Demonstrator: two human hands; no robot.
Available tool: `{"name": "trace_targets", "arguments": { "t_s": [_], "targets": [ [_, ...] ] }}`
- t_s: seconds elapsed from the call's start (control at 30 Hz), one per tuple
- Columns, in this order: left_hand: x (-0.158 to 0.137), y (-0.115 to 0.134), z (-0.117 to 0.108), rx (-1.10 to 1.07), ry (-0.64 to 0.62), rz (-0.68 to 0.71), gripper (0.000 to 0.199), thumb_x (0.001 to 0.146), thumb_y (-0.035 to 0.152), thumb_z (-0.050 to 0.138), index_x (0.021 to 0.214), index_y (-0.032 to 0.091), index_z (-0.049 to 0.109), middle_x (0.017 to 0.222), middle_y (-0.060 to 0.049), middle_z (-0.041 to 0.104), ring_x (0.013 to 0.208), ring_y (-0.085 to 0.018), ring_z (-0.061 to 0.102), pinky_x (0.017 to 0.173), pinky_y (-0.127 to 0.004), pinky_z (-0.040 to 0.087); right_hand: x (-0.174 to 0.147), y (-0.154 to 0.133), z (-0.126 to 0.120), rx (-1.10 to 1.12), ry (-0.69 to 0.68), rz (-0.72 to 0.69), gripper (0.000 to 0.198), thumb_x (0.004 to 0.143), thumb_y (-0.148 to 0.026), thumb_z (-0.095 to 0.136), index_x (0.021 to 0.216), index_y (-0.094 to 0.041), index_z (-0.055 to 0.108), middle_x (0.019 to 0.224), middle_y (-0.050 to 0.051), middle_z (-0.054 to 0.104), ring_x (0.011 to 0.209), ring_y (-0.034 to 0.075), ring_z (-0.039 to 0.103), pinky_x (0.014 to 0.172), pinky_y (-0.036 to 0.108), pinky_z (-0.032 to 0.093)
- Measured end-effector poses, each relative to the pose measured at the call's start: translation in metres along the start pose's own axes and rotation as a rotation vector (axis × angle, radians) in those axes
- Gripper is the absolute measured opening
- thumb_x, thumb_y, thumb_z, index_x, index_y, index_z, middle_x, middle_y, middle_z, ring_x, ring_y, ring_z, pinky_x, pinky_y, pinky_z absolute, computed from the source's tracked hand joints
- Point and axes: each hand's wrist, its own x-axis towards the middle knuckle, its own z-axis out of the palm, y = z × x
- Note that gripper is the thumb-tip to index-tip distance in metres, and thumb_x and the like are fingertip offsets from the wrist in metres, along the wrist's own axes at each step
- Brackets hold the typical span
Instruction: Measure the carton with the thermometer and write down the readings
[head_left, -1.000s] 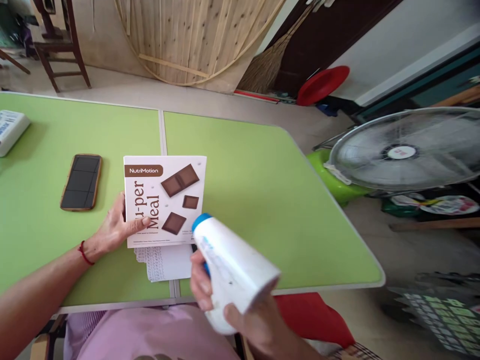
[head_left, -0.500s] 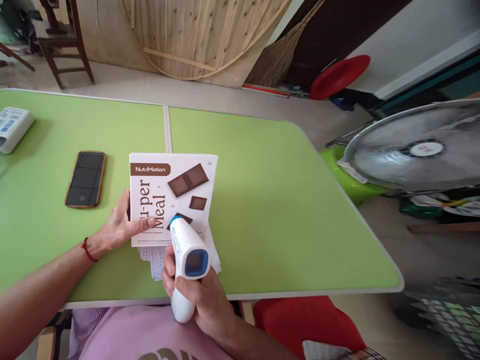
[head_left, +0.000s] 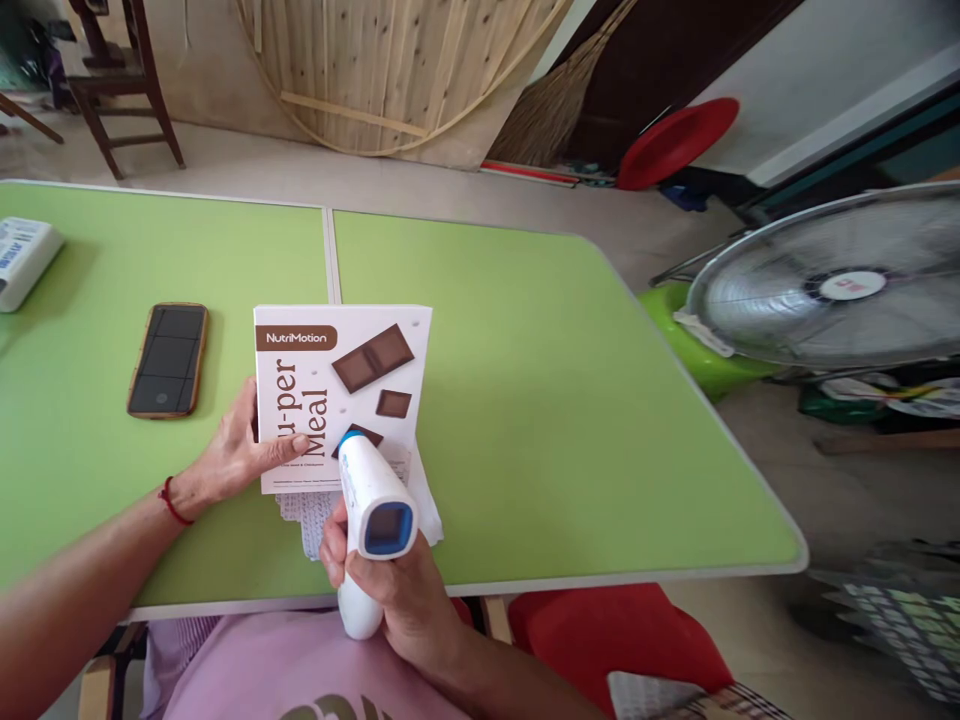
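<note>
The left hand (head_left: 232,450) grips the white box (head_left: 375,340) at its eight o'clock edge, thumb across the printed front. The box is above the green table (head_left: 570,420), with papers (head_left: 319,525) showing at its six o'clock side. The right hand (head_left: 401,595) is wrapped round the handle of a white thermometer (head_left: 367,480), its screen facing the person and its blue nose pointing to eleven o'clock, over the box's lower front; whether they touch, I cannot tell. From the box, a phone (head_left: 167,360) lies at nine o'clock and a fan (head_left: 847,285) stands between two and three
</note>
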Motion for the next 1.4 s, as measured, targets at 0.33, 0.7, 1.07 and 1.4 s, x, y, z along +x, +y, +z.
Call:
{"name": "trace_targets", "arguments": {
  "t_s": [0.33,0.7,1.07,1.4],
  "targets": [
    [0.0007,0.0000,-0.0003,-0.037,-0.028,-0.030,0.054,0.077,0.052,0.077,0.112,0.016,0.058,0.110,-0.013,0.071,0.098,-0.030,0.067,0.079,-0.045,0.058,0.0010,0.0030,-0.0013,0.041,0.059,0.018,0.039,0.064,-0.051,0.084,0.080,-0.022,0.064,0.066,-0.002,0.054,0.057,0.013,0.041,0.058,0.031,0.035],
    [0.0013,-0.0008,-0.0007,-0.016,-0.019,-0.033,0.057,0.076,0.053,0.077,0.115,0.016,0.056,0.114,-0.014,0.069,0.101,-0.031,0.067,0.079,-0.044,0.058,0.0022,0.0038,-0.0017,0.031,0.018,-0.014,0.037,0.067,-0.051,0.083,0.076,-0.022,0.061,0.067,-0.002,0.054,0.058,0.013,0.042,0.058,0.030,0.033],
    [0.0011,0.0028,-0.0009,-0.011,-0.031,-0.064,0.060,0.075,0.055,0.077,0.115,0.015,0.056,0.114,-0.014,0.069,0.102,-0.032,0.066,0.083,-0.045,0.057,0.0023,0.0030,-0.0014,0.049,-0.026,-0.032,0.037,0.070,-0.051,0.082,0.073,-0.021,0.060,0.066,-0.002,0.053,0.059,0.012,0.042,0.058,0.029,0.032],
    [0.0027,0.0033,-0.0050,0.012,-0.081,-0.026,0.059,0.078,0.053,0.076,0.118,0.017,0.054,0.108,-0.011,0.071,0.103,-0.032,0.067,0.082,-0.045,0.058,0.0027,0.0050,-0.0001,0.053,0.020,0.013,0.042,0.064,-0.052,0.085,0.078,-0.022,0.061,0.069,-0.002,0.054,0.060,0.012,0.042,0.058,0.029,0.034]
  ]
}}
